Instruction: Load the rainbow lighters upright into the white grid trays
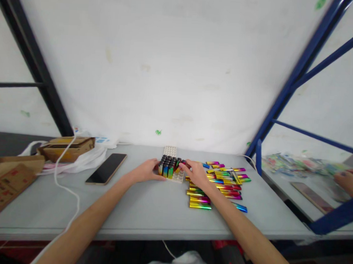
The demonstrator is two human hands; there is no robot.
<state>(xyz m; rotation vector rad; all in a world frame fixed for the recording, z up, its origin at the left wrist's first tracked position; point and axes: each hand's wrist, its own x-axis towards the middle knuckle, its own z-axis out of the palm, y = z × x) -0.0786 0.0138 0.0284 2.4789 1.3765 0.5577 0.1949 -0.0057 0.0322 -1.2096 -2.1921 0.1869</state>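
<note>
A block of black-topped tubes (pixel 166 167) with shiny gradient sides stands upright in a white holed tray (pixel 177 176). My left hand (pixel 148 170) wraps the block's left side, thumb along the front and fingers behind. At the block's right side my right hand (pixel 194 171) has thumb and forefinger closed on a shiny tube with some red on it, mostly hidden by the fingers. Loose metallic-coloured tubes (pixel 201 200) lie in a spread beneath and beside my right forearm. Behind the block the tray's bare far end (pixel 170 150) shows its holes.
Left of my left hand lies a dark phone (pixel 106 168). Cardboard boxes (pixel 66 148), a white plastic bag (pixel 87 161) and a white cable (pixel 69 188) occupy the left side. A blue metal post (pixel 285 90) borders the right, with another person's hand (pixel 348 182) beyond.
</note>
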